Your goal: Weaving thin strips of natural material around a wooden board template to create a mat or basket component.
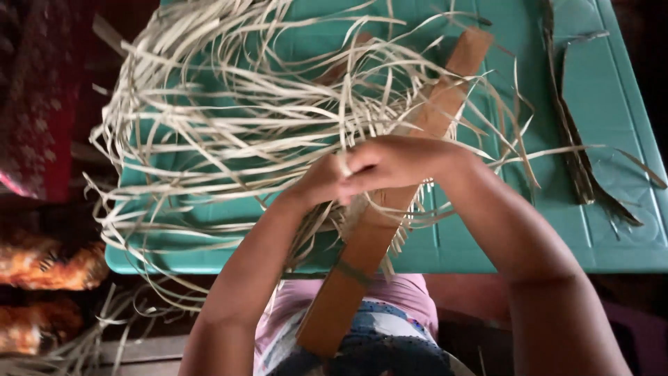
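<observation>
While you are pinching pale leaf strips (229, 132) over the wooden board (390, 209), both hands are meeting above it.

Your left hand (321, 182) and right hand (393, 161) are closing tight on one strip at the board's middle, on the green table (487, 237). Loose strips are fanning leftward past the table edge; pulling hard could snap or tangle them.

A teal plastic table (612, 230) fills the view. Dark red patterned cloth (42, 90) hangs left. The floor beneath lies dim.

Green table (612, 230) under pale strips (209, 118)
</observation>
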